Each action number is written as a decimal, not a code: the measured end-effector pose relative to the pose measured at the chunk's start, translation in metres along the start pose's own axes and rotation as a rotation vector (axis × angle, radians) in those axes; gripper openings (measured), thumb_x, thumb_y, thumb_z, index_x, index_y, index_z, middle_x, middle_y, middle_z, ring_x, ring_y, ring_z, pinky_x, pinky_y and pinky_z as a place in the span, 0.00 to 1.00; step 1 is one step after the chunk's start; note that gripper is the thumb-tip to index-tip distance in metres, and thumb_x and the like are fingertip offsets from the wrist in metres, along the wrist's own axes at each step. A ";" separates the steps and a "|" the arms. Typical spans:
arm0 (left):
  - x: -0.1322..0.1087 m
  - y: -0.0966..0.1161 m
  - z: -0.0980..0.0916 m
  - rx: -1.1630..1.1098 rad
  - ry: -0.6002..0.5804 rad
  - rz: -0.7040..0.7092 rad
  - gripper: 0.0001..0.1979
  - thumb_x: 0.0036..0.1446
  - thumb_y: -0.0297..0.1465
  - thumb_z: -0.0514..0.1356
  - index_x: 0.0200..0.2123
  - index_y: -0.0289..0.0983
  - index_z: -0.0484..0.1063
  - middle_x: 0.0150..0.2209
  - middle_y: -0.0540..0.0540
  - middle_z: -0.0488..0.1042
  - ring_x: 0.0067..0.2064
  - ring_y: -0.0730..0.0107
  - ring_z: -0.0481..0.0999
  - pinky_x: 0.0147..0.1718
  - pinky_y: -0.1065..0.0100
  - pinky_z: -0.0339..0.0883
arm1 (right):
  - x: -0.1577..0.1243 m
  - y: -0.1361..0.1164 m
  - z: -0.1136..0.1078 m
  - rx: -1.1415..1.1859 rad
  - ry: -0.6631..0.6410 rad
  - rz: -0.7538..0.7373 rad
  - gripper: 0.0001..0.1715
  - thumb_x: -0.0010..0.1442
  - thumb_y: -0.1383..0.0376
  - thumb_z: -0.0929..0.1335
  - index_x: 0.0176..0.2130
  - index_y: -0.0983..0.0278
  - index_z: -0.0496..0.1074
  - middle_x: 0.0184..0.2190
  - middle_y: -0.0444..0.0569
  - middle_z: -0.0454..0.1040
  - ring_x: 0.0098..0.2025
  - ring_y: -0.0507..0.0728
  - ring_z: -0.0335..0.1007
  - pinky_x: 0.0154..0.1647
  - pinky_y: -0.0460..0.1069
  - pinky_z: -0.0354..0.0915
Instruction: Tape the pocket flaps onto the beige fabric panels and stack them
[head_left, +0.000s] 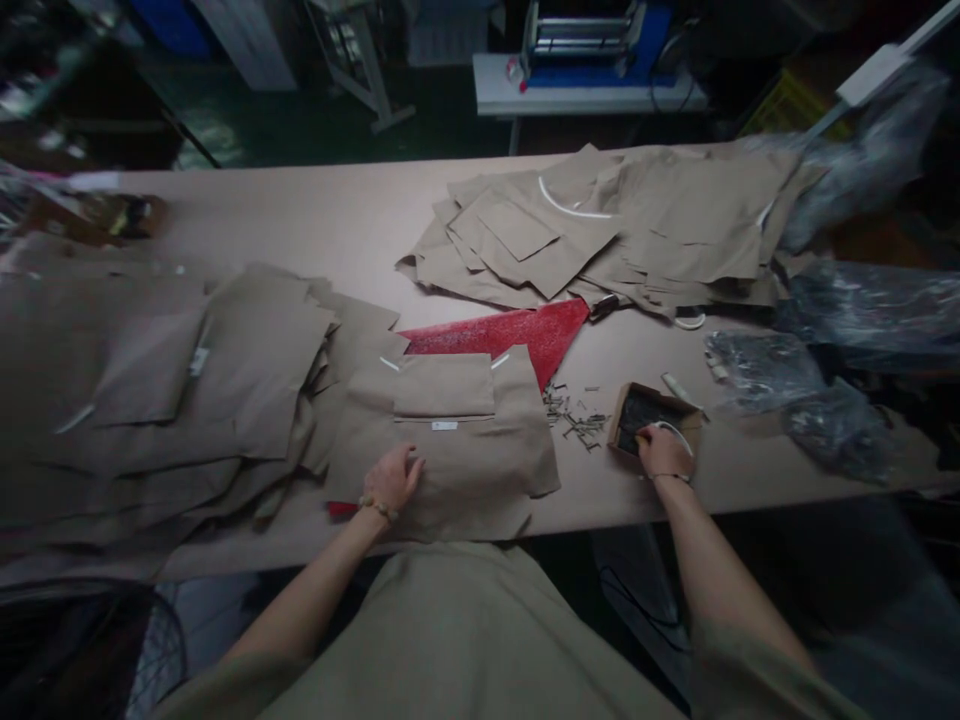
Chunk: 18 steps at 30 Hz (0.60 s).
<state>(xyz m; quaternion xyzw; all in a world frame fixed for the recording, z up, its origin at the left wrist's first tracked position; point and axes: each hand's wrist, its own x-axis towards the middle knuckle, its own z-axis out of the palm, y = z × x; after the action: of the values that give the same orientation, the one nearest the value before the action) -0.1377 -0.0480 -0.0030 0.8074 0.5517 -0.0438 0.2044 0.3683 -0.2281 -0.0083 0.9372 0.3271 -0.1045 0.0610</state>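
Note:
A beige fabric piece (465,470) lies flat in front of me, with a sewn-on pocket panel (444,386), a small white label (445,426) and white marks at the pocket's upper corners. My left hand (394,478) rests on its left part, fingers lying loosely on the cloth and holding nothing. My right hand (666,452) is at a small cardboard box (616,425) with dark contents, its fingertips pinched inside. What they hold, if anything, is too small to make out. Beside the box lie several small metal pins or clips (581,425).
Beneath the fabric piece shows a red sheet (517,335). Stacks of beige pieces lie at left (247,370) and at the back right (600,225). Clear plastic bags (832,400) crowd the right end. Beyond the table (300,210) stands a blue roller machine (592,50).

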 end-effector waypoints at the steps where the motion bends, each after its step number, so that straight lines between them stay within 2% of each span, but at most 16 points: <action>1: 0.000 -0.004 0.003 -0.008 0.061 0.070 0.18 0.68 0.39 0.55 0.56 0.40 0.73 0.49 0.39 0.79 0.51 0.56 0.78 0.50 0.60 0.70 | -0.001 0.000 -0.001 -0.015 -0.002 -0.002 0.17 0.65 0.62 0.65 0.46 0.61 0.82 0.48 0.56 0.78 0.42 0.60 0.73 0.39 0.51 0.65; 3: 0.009 -0.005 0.009 -0.018 0.169 0.183 0.19 0.67 0.37 0.56 0.58 0.40 0.73 0.57 0.38 0.76 0.57 0.54 0.73 0.57 0.57 0.66 | -0.001 -0.002 -0.006 -0.028 -0.015 0.003 0.18 0.65 0.61 0.65 0.47 0.60 0.82 0.48 0.56 0.79 0.43 0.61 0.74 0.39 0.52 0.66; 5: 0.026 0.002 0.014 -0.036 0.234 0.209 0.20 0.67 0.37 0.57 0.59 0.40 0.73 0.61 0.39 0.73 0.60 0.52 0.70 0.60 0.55 0.63 | -0.001 -0.004 -0.012 -0.025 -0.021 0.004 0.18 0.64 0.62 0.66 0.47 0.60 0.82 0.47 0.56 0.80 0.42 0.61 0.75 0.39 0.52 0.66; 10: 0.065 0.027 0.018 -0.110 0.248 0.144 0.11 0.66 0.36 0.59 0.45 0.42 0.81 0.55 0.41 0.76 0.56 0.55 0.71 0.56 0.57 0.64 | 0.000 -0.002 -0.019 0.014 0.031 -0.009 0.18 0.59 0.64 0.67 0.45 0.61 0.83 0.45 0.57 0.80 0.39 0.61 0.75 0.39 0.53 0.68; 14: 0.061 0.034 0.012 -0.076 0.220 0.179 0.09 0.65 0.34 0.59 0.40 0.41 0.80 0.51 0.41 0.77 0.53 0.57 0.71 0.53 0.58 0.63 | 0.002 0.001 -0.018 0.058 0.054 0.053 0.20 0.58 0.64 0.68 0.47 0.60 0.82 0.48 0.57 0.79 0.40 0.62 0.75 0.39 0.53 0.68; 18: 0.051 0.041 0.006 0.000 0.167 0.258 0.11 0.66 0.37 0.58 0.45 0.41 0.78 0.47 0.40 0.77 0.51 0.56 0.71 0.50 0.58 0.62 | 0.002 0.000 -0.018 0.129 0.114 0.115 0.23 0.58 0.63 0.67 0.51 0.60 0.81 0.46 0.58 0.79 0.40 0.62 0.74 0.39 0.54 0.68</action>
<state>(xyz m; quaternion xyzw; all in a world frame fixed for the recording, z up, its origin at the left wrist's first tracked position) -0.0802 -0.0179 -0.0121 0.8725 0.4583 0.0502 0.1619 0.3724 -0.2237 0.0092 0.9609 0.2682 -0.0680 -0.0122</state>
